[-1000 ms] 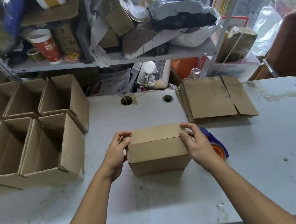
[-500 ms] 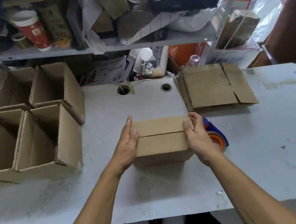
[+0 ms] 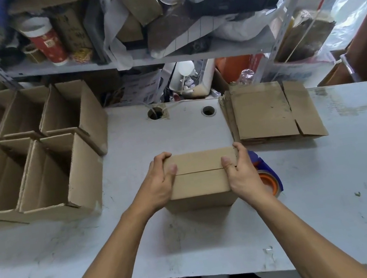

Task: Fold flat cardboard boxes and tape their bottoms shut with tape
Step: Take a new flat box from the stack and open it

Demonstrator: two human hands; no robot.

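The cardboard box (image 3: 199, 179) stands bottom-up just left of the tape dispenser (image 3: 268, 177). The left hand (image 3: 161, 185) and right hand (image 3: 242, 172) clamp its closed flaps. Releasing either hand to reach the dispenser may let the untaped flaps spring open.

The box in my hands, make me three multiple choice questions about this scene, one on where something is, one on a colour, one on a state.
1. Where is the tape dispenser?
A. Right of the box, behind the right hand
B. On the shelf
C. Inside an open box

2. What colour is the tape roll's core?
A. Green
B. Orange
C. White

3. How do the box's top flaps stand?
A. Both upright
B. One torn off
C. Folded shut, meeting at a seam

Answers: 1 A, the dispenser shows just past the right hand on the table. 2 B, an orange ring shows in the blue body. 3 C, the left hand and the right hand press the flaps flat, with no tape visible on the seam.
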